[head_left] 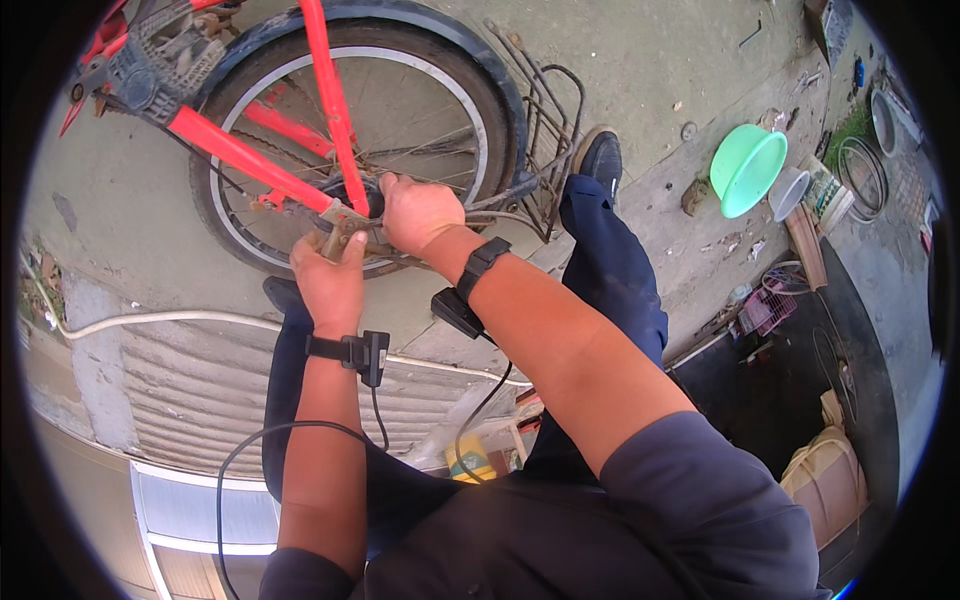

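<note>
A red bicycle frame [235, 152] slants in from the upper left. Its spoked wheel [474, 110] has a dark tyre and a dark mudguard [440, 22]. Close to the hub, my left hand [330, 288] is pinched on a dull metal bracket [343, 232] where the red tubes meet. My right hand [420, 212] is closed just right of that joint, beside the hub. Whatever its fingers hold is hidden behind the fist. A bent metal rack [545, 130] sticks out at the wheel's right side.
A black strap with a small device [372, 358] and cable circles each wrist. A pale hose [190, 317] crosses the ground. To the right stand a green basin [735, 180], a grey bowl [788, 195] and a white bucket [828, 195]. A pink basket [768, 308] lies farther down.
</note>
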{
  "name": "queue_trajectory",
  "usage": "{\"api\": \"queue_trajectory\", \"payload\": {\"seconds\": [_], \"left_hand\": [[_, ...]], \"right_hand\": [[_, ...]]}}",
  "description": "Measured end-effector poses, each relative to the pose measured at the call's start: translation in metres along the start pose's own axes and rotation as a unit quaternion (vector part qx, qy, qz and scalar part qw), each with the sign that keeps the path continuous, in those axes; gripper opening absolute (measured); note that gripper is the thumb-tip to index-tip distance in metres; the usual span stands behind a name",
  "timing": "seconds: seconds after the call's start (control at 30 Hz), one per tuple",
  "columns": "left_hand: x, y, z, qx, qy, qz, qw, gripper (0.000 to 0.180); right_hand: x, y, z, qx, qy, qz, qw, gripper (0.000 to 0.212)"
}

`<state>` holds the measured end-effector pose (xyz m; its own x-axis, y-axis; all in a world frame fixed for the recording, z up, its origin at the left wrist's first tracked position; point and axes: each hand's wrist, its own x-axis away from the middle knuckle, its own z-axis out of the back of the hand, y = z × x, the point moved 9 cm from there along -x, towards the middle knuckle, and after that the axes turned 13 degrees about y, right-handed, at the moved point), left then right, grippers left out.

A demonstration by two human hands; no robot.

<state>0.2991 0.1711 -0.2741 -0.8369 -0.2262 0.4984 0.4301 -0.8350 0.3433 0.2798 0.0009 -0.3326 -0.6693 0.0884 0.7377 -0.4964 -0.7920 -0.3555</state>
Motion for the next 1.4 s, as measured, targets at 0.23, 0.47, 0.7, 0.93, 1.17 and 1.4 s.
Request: {"api": "queue_trajectory", "payload": {"seconds": [0.23,0.47,0.7,0.93,1.17,1.4], "left_hand": [[0.023,0.024,0.022,-0.062,-0.001,-0.146,0.987,0.033],[0.038,0.001,-0.002,0.107,-0.127,0.047,0.985,0.022],[0.055,-0.011,-0.022,0.115,-0.189,0.112,0.969,0.022],[0.104,-0.055,-0.005,0.120,-0.147,0.213,0.958,0.022],[0.132,-0.074,-0.022,0.201,-0.145,0.259,0.934,0.024],[0.136,-0.100,-0.088,0.111,-0.264,0.105,0.952,0.020]], "right_hand": [[-0.002,0.005,-0.004,-0.027,0.019,-0.003,0.999,0.026],[0.002,0.004,-0.001,-0.040,0.009,0.003,0.999,0.023],[0.001,0.002,0.001,-0.024,0.007,0.004,1.000,0.024],[-0.001,-0.001,0.000,-0.025,-0.019,0.014,0.999,0.032],[0.008,-0.006,0.005,0.018,-0.045,0.010,0.999,0.032],[-0.003,-0.002,0.001,0.073,-0.012,-0.010,0.997,0.047]]}}
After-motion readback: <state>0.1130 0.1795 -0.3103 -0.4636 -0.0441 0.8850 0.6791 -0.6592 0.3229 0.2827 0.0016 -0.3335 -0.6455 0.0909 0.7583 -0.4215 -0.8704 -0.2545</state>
